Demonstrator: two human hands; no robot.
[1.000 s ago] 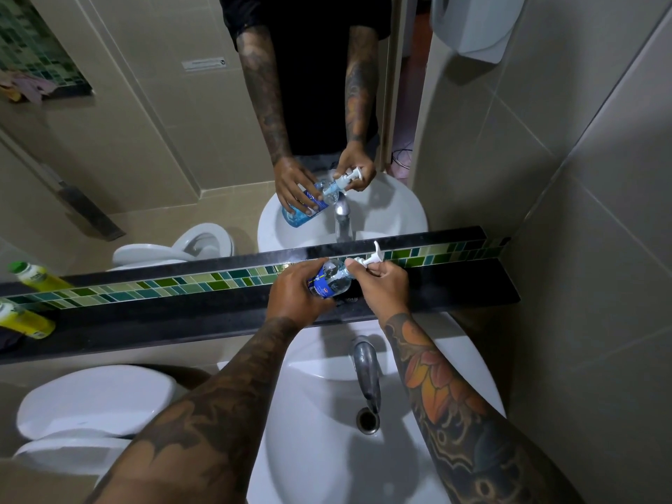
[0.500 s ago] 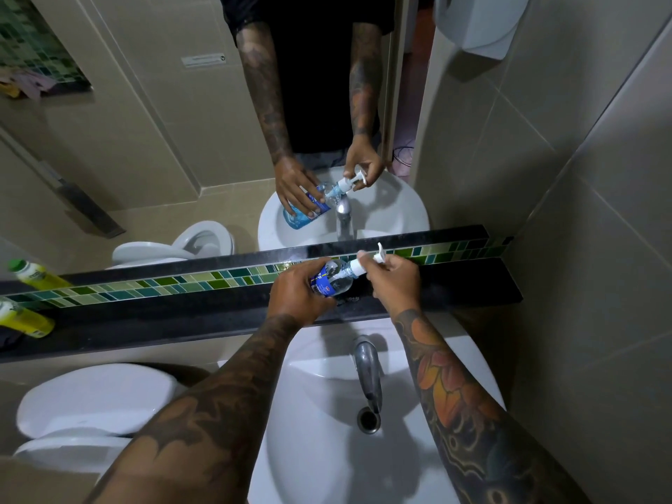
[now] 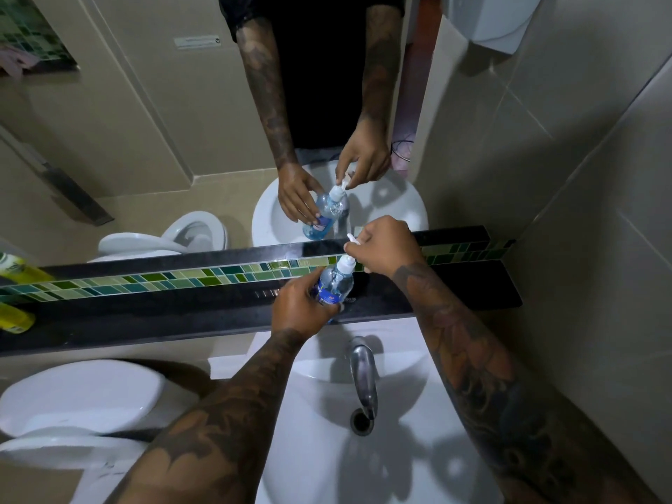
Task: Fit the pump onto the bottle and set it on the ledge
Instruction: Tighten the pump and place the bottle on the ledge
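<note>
A clear bottle [image 3: 336,284] with blue liquid and a blue label stands nearly upright over the black ledge [image 3: 182,314], above the sink's back edge. My left hand [image 3: 303,309] grips its lower body. A white pump [image 3: 347,258] sits on the bottle's neck. My right hand [image 3: 387,247] pinches the pump's top from the right, hiding most of the nozzle. The mirror above the ledge repeats both hands and the bottle.
A white sink [image 3: 400,449] with a chrome tap [image 3: 363,376] lies below the ledge. A yellow bottle [image 3: 14,318] lies at the ledge's far left. A white toilet [image 3: 80,398] stands at the lower left. A tiled wall [image 3: 582,212] closes the right side.
The bottle has swung from lying tilted to nearly upright and sits lower, close to the ledge. My right hand has risen above it, still on the pump.
</note>
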